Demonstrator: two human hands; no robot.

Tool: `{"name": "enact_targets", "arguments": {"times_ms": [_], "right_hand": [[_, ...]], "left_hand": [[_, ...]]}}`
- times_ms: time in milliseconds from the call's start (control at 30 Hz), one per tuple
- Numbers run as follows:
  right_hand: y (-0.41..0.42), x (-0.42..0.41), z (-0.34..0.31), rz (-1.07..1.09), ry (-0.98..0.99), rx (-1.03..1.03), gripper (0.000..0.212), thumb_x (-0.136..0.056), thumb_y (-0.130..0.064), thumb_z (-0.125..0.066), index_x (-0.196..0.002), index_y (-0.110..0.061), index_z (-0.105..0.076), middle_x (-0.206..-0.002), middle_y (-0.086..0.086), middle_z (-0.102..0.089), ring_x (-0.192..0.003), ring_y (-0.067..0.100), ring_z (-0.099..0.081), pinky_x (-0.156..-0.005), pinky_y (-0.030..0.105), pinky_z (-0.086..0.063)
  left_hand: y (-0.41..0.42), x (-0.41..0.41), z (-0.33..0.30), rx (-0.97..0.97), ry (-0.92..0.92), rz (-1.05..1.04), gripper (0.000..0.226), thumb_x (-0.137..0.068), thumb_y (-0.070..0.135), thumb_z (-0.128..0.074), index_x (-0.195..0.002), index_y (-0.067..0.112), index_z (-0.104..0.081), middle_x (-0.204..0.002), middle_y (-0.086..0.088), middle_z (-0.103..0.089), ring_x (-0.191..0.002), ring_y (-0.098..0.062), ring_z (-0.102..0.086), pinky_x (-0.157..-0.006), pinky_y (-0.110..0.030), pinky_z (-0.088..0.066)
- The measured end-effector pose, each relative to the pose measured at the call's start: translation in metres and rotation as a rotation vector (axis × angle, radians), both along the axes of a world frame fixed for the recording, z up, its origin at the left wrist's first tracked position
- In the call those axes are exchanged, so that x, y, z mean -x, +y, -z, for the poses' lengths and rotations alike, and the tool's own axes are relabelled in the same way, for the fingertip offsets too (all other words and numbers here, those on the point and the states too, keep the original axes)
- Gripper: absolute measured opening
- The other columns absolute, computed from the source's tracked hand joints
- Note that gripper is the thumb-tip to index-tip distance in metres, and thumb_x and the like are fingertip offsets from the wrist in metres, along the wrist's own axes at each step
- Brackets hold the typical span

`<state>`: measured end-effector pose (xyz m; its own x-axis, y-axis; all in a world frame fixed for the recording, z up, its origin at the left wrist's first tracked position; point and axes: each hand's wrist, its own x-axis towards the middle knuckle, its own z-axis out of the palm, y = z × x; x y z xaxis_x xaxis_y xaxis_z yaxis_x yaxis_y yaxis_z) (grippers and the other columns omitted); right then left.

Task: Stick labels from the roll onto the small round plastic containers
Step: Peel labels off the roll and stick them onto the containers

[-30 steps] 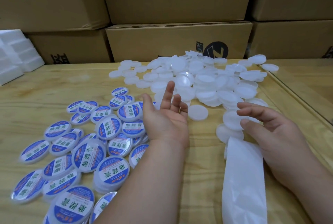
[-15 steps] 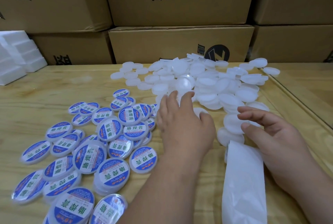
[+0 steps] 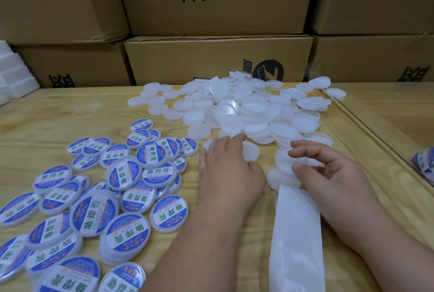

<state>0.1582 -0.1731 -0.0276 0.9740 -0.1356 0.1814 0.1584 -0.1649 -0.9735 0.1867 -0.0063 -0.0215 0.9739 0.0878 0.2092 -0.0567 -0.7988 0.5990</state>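
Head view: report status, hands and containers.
Left hand flat on a blank container. Right hand pinching the label strip. Labelled pile left, blanks ahead. Nothing blocking.

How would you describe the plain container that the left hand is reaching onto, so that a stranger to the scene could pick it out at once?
Start at the wooden table and find the heap of unlabelled white containers at its far side. Come to the heap's near edge, where the left hand lies palm down. The plain container shows just right of its fingers: it lies flat and alone on bare wood, not stacked like its neighbours.
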Motion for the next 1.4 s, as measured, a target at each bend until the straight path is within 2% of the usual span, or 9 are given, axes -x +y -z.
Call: {"name": "enact_targets", "arguments": {"times_ms": [167, 300, 533, 633, 767, 900, 1033, 1233, 1400], "right_hand": [[0.002, 0.002, 0.001, 0.022, -0.029, 0.071, 0.029, -0.089, -0.012, -0.069, -0.091, -0.041, -0.073, -0.122, -0.029, -0.062, -0.085, 0.022, -0.055, -0.060, 0.022, -0.048], [0.006, 0.004, -0.001, 0.032, -0.072, 0.100, 0.033, -0.088, -0.009, -0.068, -0.086, -0.042, -0.071, -0.112, -0.030, -0.064, -0.084, 0.006, -0.056, -0.078, 0.028, -0.040], [0.006, 0.008, -0.005, 0.176, -0.127, 0.346, 0.010, -0.077, -0.045, -0.071, -0.082, -0.041, -0.064, -0.078, -0.021, -0.052, -0.069, 0.006, -0.051, -0.063, 0.023, -0.038], [0.001, 0.011, -0.009, 0.272, -0.082, 0.445, 0.038, -0.073, -0.071, -0.057, -0.075, -0.033, -0.061, -0.055, -0.013, -0.048, -0.055, 0.008, -0.051, -0.051, 0.029, -0.038], [-0.001, 0.021, -0.015, 0.259, 0.009, 0.536, 0.046, -0.079, -0.072, -0.051, -0.072, -0.027, -0.059, -0.044, -0.011, -0.056, -0.050, 0.006, -0.056, -0.050, 0.031, -0.038], [-0.004, 0.034, -0.021, 0.165, 0.134, 0.610, 0.062, -0.068, -0.088, -0.047, -0.075, -0.028, -0.060, -0.044, -0.011, -0.057, -0.047, 0.005, -0.055, -0.050, 0.030, -0.035], [-0.006, 0.044, -0.026, -0.008, 0.199, 0.693, 0.066, -0.050, -0.092, -0.054, -0.087, -0.038, -0.062, -0.054, -0.016, -0.058, -0.050, 0.003, -0.053, -0.053, 0.030, -0.035], [-0.007, 0.041, -0.020, -0.095, 0.166, 0.708, 0.048, -0.056, -0.071, -0.068, -0.095, -0.044, -0.061, -0.081, -0.026, -0.067, -0.070, 0.001, -0.062, -0.065, 0.037, -0.055], [-0.006, 0.032, -0.006, 0.011, 0.059, 0.631, 0.032, -0.076, -0.045, -0.073, -0.100, -0.051, -0.052, -0.096, -0.031, -0.064, -0.086, -0.004, -0.060, -0.078, 0.035, -0.054]], "left_hand": [[0.003, -0.003, 0.004, -0.018, 0.088, -0.194, 0.074, -0.090, 0.044, -0.050, -0.156, 0.030, -0.020, -0.164, -0.008, -0.023, -0.154, -0.032, -0.007, -0.125, -0.049, -0.004], [0.004, -0.003, 0.006, -0.087, 0.030, -0.223, 0.061, -0.093, 0.058, -0.050, -0.148, 0.033, -0.039, -0.155, 0.000, -0.036, -0.147, -0.027, -0.023, -0.124, -0.048, -0.010], [0.005, -0.005, 0.007, -0.111, 0.026, -0.228, 0.032, -0.094, 0.047, -0.054, -0.126, 0.041, -0.058, -0.142, 0.005, -0.044, -0.134, -0.024, -0.032, -0.120, -0.046, -0.016], [0.004, -0.005, 0.007, -0.120, 0.016, -0.215, 0.036, -0.093, 0.031, -0.052, -0.128, 0.042, -0.056, -0.143, 0.006, -0.046, -0.133, -0.025, -0.031, -0.117, -0.043, -0.014], [0.003, -0.004, 0.005, -0.031, -0.063, -0.137, 0.044, -0.090, 0.021, -0.056, -0.129, 0.041, -0.055, -0.140, 0.006, -0.044, -0.127, -0.023, -0.028, -0.105, -0.030, -0.018], [-0.003, 0.000, 0.002, 0.209, -0.238, 0.044, 0.046, -0.092, 0.008, -0.058, -0.126, 0.039, -0.058, -0.128, 0.007, -0.044, -0.120, -0.012, -0.035, -0.098, -0.016, -0.026], [-0.002, 0.003, -0.001, 0.299, -0.241, 0.127, 0.052, -0.091, -0.003, -0.052, -0.124, 0.037, -0.059, -0.112, 0.009, -0.052, -0.086, 0.003, -0.048, -0.077, -0.002, -0.035], [-0.005, 0.006, 0.008, -0.003, -0.073, 0.029, 0.044, -0.092, 0.044, -0.063, -0.134, 0.034, -0.056, -0.132, 0.004, -0.050, -0.126, -0.021, -0.040, -0.105, -0.034, -0.034], [-0.009, 0.016, 0.012, -0.068, -0.080, -0.043, 0.053, -0.089, 0.056, -0.061, -0.136, 0.036, -0.051, -0.134, 0.004, -0.045, -0.126, -0.021, -0.037, -0.104, -0.036, -0.029]]}}
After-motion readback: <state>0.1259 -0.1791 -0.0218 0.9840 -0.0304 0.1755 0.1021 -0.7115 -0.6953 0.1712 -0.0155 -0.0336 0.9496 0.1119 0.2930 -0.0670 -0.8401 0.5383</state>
